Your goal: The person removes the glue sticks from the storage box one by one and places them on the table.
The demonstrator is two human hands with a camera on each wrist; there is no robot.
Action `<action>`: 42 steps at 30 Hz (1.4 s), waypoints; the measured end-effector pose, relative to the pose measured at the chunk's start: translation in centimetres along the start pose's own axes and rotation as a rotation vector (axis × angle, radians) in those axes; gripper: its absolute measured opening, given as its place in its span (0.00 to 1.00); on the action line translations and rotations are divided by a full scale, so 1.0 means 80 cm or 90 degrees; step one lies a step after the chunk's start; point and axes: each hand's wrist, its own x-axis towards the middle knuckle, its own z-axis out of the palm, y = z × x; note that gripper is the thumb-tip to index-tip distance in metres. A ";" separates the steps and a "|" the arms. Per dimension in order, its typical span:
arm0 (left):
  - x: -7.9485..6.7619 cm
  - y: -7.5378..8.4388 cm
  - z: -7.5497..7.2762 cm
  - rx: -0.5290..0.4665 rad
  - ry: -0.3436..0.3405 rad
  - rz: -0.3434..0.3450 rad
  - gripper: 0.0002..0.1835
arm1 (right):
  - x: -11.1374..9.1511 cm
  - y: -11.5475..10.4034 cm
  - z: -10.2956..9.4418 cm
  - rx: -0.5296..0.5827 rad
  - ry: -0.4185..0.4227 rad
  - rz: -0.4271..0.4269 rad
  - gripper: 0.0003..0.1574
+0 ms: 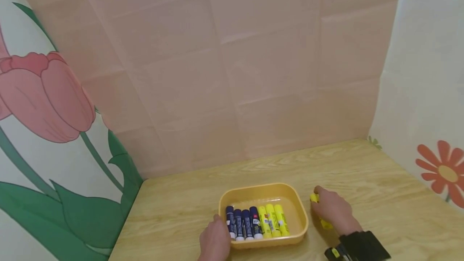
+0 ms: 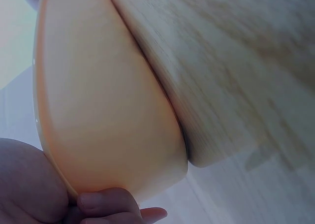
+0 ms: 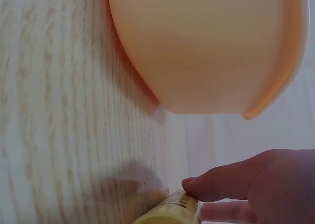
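A yellow-orange plastic tray (image 1: 266,245) sits on the table before me. Inside it several dark blue glue sticks (image 1: 247,223) lie side by side on the left, with three yellow glue sticks (image 1: 273,221) beside them. My left hand (image 1: 216,240) holds the tray's left edge; in the left wrist view its thumb and fingers pinch the rim. To the right of the tray, apart from it, my right hand (image 1: 334,209) grips another yellow glue stick (image 1: 326,224) low over the table. The right wrist view shows thumb and fingers on this stick (image 3: 174,213), its lower part cut off by the frame.
The light wood-grain table (image 1: 174,208) runs back to a creased pinkish sheet (image 1: 224,71). A panel with a tulip picture (image 1: 47,96) stands on the left, and a white panel with a red flower (image 1: 447,172) on the right. A black wrist strap (image 1: 364,246) circles my right wrist.
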 end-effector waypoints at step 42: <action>-0.005 0.001 -0.005 0.005 0.024 0.032 0.14 | -0.006 -0.003 -0.008 -0.026 0.018 -0.011 0.30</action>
